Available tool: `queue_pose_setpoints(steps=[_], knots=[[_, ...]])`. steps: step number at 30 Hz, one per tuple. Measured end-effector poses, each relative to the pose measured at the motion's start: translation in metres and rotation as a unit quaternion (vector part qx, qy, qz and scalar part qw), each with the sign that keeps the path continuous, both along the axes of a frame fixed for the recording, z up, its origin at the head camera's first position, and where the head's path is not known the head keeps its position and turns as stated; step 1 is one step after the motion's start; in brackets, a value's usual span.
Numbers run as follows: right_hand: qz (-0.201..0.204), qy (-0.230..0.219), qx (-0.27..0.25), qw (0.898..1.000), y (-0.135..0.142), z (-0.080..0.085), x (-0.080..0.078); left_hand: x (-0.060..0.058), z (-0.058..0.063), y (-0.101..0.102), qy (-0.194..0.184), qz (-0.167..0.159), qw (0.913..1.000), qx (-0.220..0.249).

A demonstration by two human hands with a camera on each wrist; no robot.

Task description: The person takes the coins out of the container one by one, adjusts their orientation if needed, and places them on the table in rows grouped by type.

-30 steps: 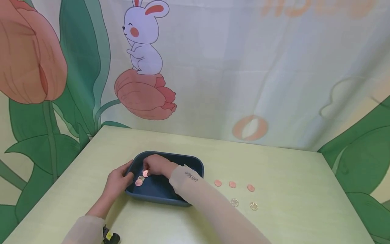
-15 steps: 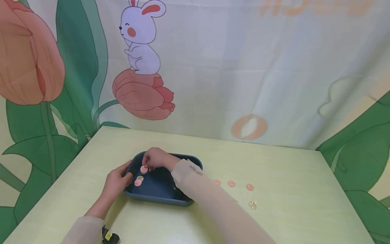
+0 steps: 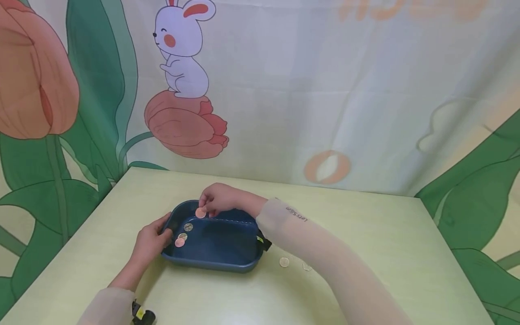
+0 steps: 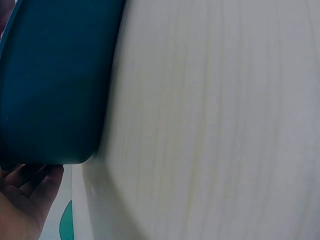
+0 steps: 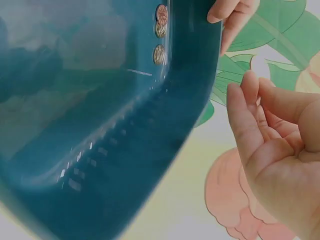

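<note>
Blue and deep-sided, the tray (image 3: 219,248) is sitting nearer the table's (image 3: 386,253) left edge, and someone's left hand (image 3: 150,240) is gripping its left rim, thumb inside. Over the tray's far left corner, the right hand (image 3: 220,198) is pinching a copper coin (image 3: 201,213) between closed fingertips; whether it's touching the wall I can't tell. Along the left side, another copper coin (image 3: 180,243) is overlapping a paler coin (image 3: 183,235), a silvery coin (image 3: 188,227) lying just beyond. Two table coins (image 3: 284,262) are resting off the near right corner.
</note>
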State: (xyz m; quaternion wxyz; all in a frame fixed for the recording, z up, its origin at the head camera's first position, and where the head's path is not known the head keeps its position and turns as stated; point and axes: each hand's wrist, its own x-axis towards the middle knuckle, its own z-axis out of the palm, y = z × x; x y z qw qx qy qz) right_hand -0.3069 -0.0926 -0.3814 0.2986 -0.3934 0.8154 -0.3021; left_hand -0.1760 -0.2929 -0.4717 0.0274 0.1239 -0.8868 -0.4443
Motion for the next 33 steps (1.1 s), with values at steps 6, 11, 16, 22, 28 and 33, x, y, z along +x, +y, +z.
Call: queue_pose_setpoints(steps=[6,11,16,22,28,33], knots=[[-0.018,0.003,-0.002,1.000,0.034,0.014,0.010,0.001,0.003,0.000,0.005,0.004,1.0000,0.002],[-0.060,-0.014,-0.027,0.998,0.067,0.023,0.021,0.002,0.005,0.001,0.003,0.004,1.0000,0.000],[-0.107,-0.038,-0.062,0.992,0.103,0.025,0.030,0.003,0.006,0.003,0.000,-0.001,1.0000,0.001],[-0.148,-0.043,-0.082,0.985,0.135,0.019,0.037,0.003,0.008,0.002,0.002,0.000,1.0000,0.000],[-0.158,-0.039,-0.087,0.983,0.166,0.009,0.048,0.002,0.008,0.003,-0.002,0.001,1.0000,0.002],[-0.170,-0.021,-0.098,0.980,0.195,0.003,0.053,0.003,0.007,0.003,0.000,0.003,1.0000,0.006]])
